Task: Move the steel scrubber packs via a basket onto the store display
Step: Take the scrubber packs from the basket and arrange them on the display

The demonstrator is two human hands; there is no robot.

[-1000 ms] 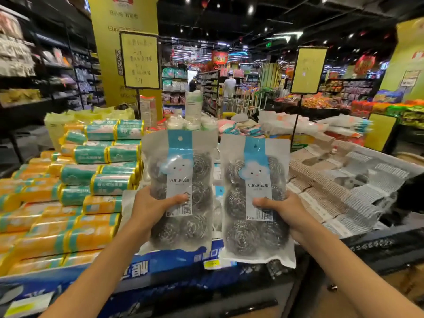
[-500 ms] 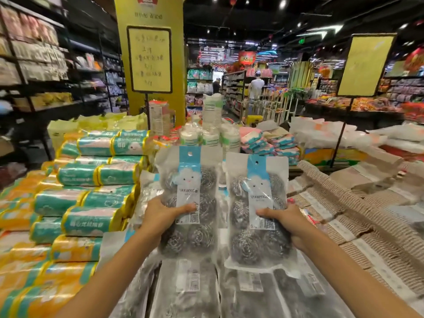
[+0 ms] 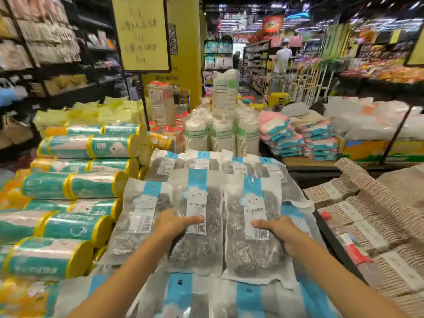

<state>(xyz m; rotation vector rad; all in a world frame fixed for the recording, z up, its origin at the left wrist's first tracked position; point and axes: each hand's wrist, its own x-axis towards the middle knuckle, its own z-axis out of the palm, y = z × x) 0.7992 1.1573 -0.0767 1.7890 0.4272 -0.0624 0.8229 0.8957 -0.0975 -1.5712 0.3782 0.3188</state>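
store display (image 3: 327, 231), scrubber packs (image 3: 254, 255), 金属 labels (image 3: 255, 218)

Scrubber lane hemmed in on three sides, open from above

The pile of scrubber packs (image 3: 137, 216) fills the middle of the desk. Stacked green-and-yellow rolls (image 3: 91, 184) rise just beside it on the left. On the right, brown ribbed packs (image 3: 367, 216) bank up past a dark divider (image 3: 331, 237). White cup stacks (image 3: 220, 134) and a sign pole (image 3: 144, 111) close the far end. Open air lies above the pile and toward the near edge. There the left hand (image 3: 171, 226) grips the left pack (image 3: 197, 246) and the right hand (image 3: 278, 230) grips the right pack (image 3: 252, 251).
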